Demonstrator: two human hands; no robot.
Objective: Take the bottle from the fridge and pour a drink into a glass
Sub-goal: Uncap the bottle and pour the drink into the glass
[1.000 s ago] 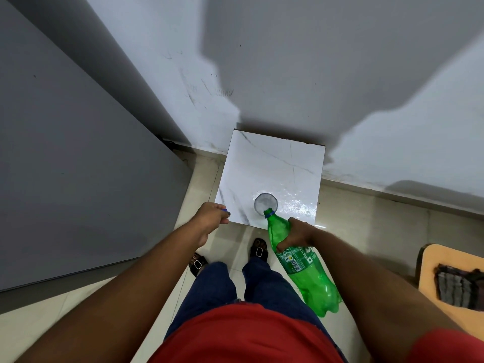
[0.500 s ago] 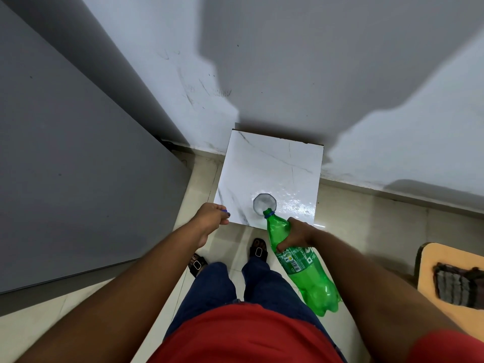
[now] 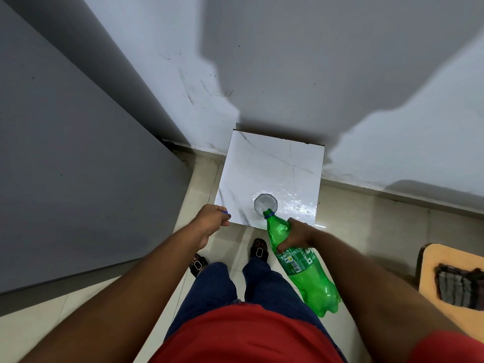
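From the head view I take the white marble-topped table (image 3: 272, 166) as my landmark; it stands against the pale wall, and the glass (image 3: 265, 204) sits on its near edge, toward the middle, with fizzy clear liquid showing inside it; I see wet gleams on the tabletop just right of the glass. My right hand (image 3: 297, 235) is wrapped tight around the upper body of the green plastic soda bottle (image 3: 301, 263), which is uncapped and tipped neck-down, its mouth at the glass rim on the near side; the bottle's base hangs out past the table's near edge, above the floor. My left hand (image 3: 213, 218) is curled closed off the table's near left corner, pinching the small blue bottle cap (image 3: 225, 212) in its fingertips. To the table's left stands the grey fridge side (image 3: 78, 166); below the near edge I see my sandalled feet on the tile floor.
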